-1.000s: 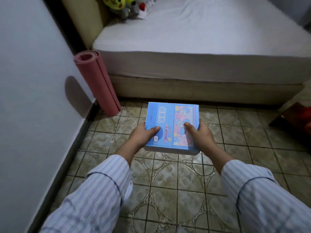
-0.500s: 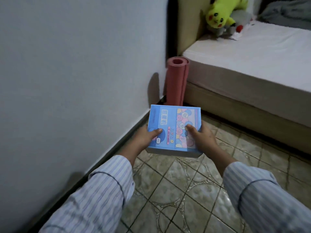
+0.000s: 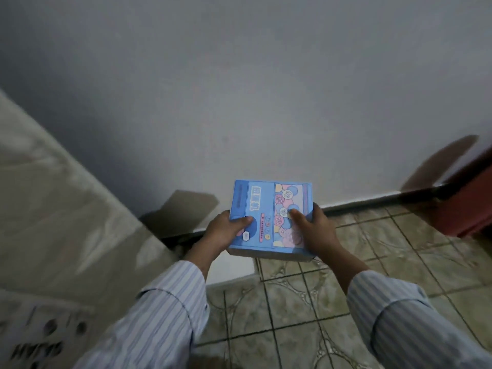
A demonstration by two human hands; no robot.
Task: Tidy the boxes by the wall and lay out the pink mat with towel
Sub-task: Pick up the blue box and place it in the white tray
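I hold a flat blue box (image 3: 269, 211) printed with coloured bubbles, level in the air in front of the white wall (image 3: 253, 102). My left hand (image 3: 223, 230) grips its left edge, thumb on top. My right hand (image 3: 314, 230) grips its right edge the same way. A large cardboard box (image 3: 61, 209) stands at the left against the wall, with an open flap (image 3: 186, 211) just left of my left hand. The rolled pink mat (image 3: 468, 209) shows blurred at the right edge, by the wall. No towel is in view.
Patterned floor tiles (image 3: 306, 315) spread below and to the right. A dark skirting strip (image 3: 359, 202) runs along the foot of the wall. A white flat thing (image 3: 234, 267) lies on the floor under the blue box; I cannot tell what it is.
My view has swung left: the bed and plush toys are gone, the wall fills the frame, the large cardboard box has come in at the left. Both hands keep hold of the blue box.
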